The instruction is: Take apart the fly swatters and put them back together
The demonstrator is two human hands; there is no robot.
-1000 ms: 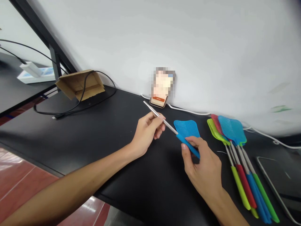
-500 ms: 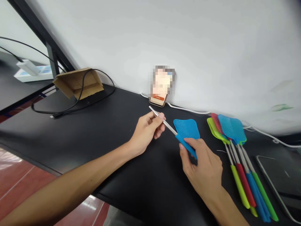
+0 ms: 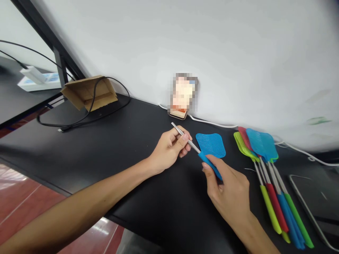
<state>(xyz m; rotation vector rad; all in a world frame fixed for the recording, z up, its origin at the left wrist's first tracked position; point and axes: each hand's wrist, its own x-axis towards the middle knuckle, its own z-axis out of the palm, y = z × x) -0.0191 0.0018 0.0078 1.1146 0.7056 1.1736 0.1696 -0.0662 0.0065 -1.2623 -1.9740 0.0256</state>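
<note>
A fly swatter handle (image 3: 195,147), a metal rod with a blue grip, is held slantwise above the table by both hands. Fingers and thumb of my left hand (image 3: 173,146) pinch the metal rod, whose bare tip points up and to the left. Around the blue grip, my right hand (image 3: 230,190) is closed; the lower end of the grip is hidden in it. A loose blue mesh swatter head (image 3: 211,145) lies on the table just behind my right hand, apart from the rod.
Several whole fly swatters (image 3: 272,183) in green, red and blue are stacked at the right, beside a dark tablet-like device (image 3: 315,201). A phone (image 3: 178,114) leans on the wall. An open cardboard box (image 3: 92,93) and a black cable (image 3: 79,123) lie at the left of the black table (image 3: 106,148).
My left hand has slid a little to the right and down along the metal rod, towards the blue grip. My right hand has barely moved.
</note>
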